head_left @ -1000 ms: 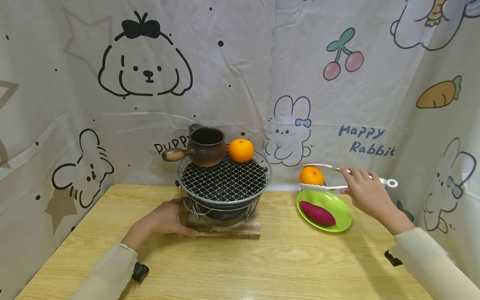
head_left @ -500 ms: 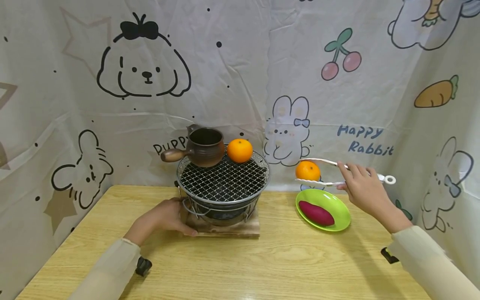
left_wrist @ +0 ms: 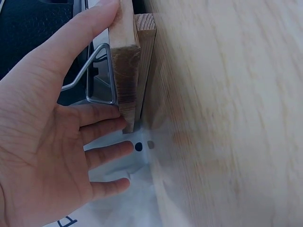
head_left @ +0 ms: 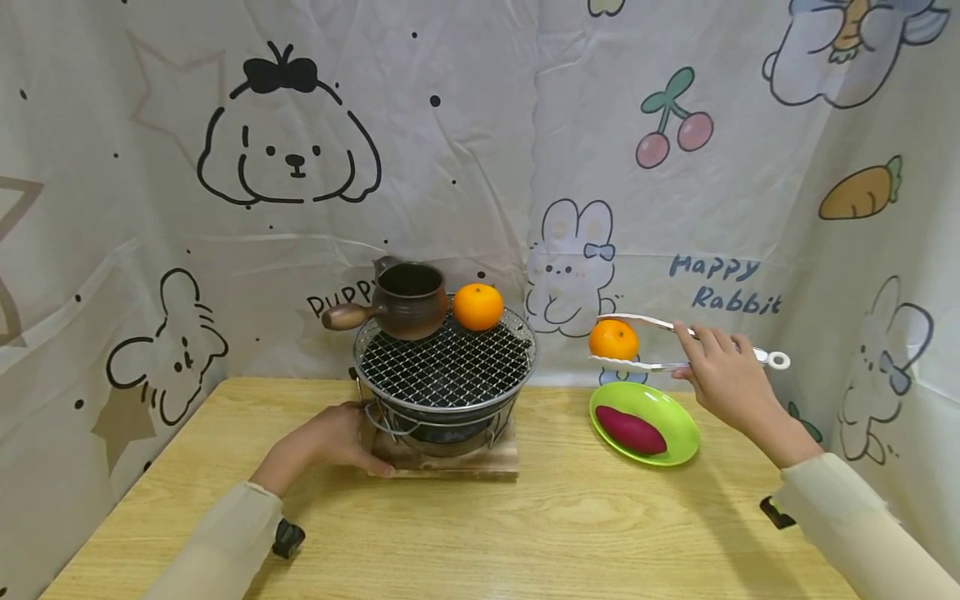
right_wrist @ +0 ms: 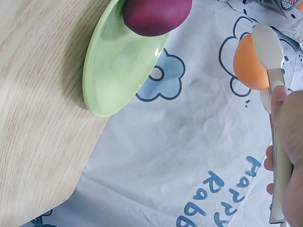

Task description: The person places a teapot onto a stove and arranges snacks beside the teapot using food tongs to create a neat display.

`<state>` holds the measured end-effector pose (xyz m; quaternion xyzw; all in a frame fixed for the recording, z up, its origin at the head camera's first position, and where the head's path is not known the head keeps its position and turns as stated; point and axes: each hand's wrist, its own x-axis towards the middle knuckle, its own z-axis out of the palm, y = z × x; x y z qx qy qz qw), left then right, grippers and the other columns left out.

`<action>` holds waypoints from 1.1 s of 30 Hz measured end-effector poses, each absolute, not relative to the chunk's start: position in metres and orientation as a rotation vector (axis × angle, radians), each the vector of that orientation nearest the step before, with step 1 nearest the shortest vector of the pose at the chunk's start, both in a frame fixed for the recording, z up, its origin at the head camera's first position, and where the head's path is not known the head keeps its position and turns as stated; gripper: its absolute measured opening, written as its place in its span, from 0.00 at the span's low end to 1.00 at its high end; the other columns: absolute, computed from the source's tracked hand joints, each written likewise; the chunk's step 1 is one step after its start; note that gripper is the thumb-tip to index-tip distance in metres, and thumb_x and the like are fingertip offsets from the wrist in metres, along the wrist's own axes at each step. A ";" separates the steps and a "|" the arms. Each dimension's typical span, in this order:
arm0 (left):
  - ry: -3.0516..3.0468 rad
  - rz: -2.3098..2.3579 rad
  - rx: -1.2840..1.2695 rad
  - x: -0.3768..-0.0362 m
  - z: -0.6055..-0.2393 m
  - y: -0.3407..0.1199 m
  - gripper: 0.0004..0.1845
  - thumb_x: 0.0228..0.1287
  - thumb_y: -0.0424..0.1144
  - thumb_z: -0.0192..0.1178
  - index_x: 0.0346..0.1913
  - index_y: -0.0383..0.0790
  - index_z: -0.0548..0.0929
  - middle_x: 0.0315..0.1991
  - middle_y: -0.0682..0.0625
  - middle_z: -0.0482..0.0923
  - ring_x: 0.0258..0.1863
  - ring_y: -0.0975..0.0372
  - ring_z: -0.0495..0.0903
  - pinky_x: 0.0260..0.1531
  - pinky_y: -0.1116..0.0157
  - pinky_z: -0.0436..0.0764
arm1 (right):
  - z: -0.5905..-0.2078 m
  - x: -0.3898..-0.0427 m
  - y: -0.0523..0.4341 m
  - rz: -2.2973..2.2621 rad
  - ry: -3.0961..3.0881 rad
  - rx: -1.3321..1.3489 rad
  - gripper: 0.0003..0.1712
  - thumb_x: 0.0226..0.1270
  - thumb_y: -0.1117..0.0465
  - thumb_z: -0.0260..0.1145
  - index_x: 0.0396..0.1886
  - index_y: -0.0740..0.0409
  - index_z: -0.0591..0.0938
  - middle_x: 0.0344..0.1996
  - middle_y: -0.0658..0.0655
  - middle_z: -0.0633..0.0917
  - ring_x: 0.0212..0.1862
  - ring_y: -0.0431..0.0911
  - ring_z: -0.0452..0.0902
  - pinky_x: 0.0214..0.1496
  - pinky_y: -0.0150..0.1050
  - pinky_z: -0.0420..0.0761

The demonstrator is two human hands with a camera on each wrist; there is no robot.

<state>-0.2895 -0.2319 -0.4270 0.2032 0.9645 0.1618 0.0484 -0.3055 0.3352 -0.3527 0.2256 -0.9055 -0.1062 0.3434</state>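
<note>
**Tongs up with an orange, other hand on the grill base**

Going left to right. Our left hand (head_left: 330, 437) rests against the wooden board (head_left: 450, 458) under the little grill (head_left: 446, 367), at about 9 o'clock of it. In the left wrist view the fingers (left_wrist: 102, 116) are straight and touch the board's edge, thumb lying along it, so it's a relaxed press, nothing clenched.

On the mesh, a brown pot (head_left: 408, 300) with a wooden handle sits at roughly 11 o'clock, and an orange (head_left: 477, 306) sits just beside it at around 1 o'clock.

Right of the grill, at 3 o'clock, the green plate (head_left: 675, 429) lies on the table (head_left: 570, 533) with a purple sweet potato (head_left: 631, 429) in it. At 12 o'clock over the plate, up in the air, a second orange (head_left: 613, 339) is pinched between the tips of the tongs (head_left: 660, 346). Our right hand (head_left: 723, 383) is wrapped around the tongs' arms, squeezing them onto the fruit. The right wrist view shows the white tong tip lying over that orange (right_wrist: 248, 61), well apart from the plate (right_wrist: 118, 71).
</note>
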 end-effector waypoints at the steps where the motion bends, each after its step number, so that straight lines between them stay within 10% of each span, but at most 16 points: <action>1: 2.941 0.495 0.622 -0.290 -0.428 -0.232 0.46 0.36 0.71 0.78 0.55 0.41 0.80 0.39 0.51 0.83 0.41 0.59 0.79 0.47 0.54 0.83 | -0.353 -0.305 0.335 -0.270 -2.355 0.581 0.43 0.60 0.56 0.76 0.71 0.68 0.70 0.56 0.72 0.78 0.57 0.66 0.74 0.56 0.66 0.75; 15: 2.946 0.507 0.647 -0.290 -0.430 -0.233 0.53 0.37 0.71 0.77 0.64 0.40 0.78 0.41 0.52 0.84 0.45 0.57 0.81 0.49 0.53 0.83 | -0.346 -0.301 0.327 -0.186 -2.257 0.585 0.45 0.58 0.58 0.77 0.73 0.66 0.69 0.56 0.73 0.78 0.54 0.68 0.75 0.55 0.65 0.77; 23: 2.943 0.522 0.655 -0.289 -0.433 -0.233 0.55 0.37 0.71 0.77 0.66 0.40 0.76 0.47 0.48 0.85 0.47 0.55 0.82 0.50 0.53 0.83 | -0.332 -0.295 0.316 -0.127 -2.182 0.604 0.45 0.78 0.35 0.34 0.74 0.65 0.68 0.57 0.73 0.77 0.55 0.68 0.75 0.54 0.65 0.77; 33: 2.947 0.535 0.630 -0.287 -0.431 -0.233 0.60 0.38 0.70 0.77 0.70 0.34 0.72 0.52 0.44 0.85 0.51 0.52 0.82 0.53 0.51 0.83 | -0.316 -0.291 0.296 -0.057 -2.145 0.655 0.45 0.79 0.34 0.35 0.75 0.64 0.67 0.60 0.72 0.76 0.58 0.67 0.72 0.57 0.64 0.74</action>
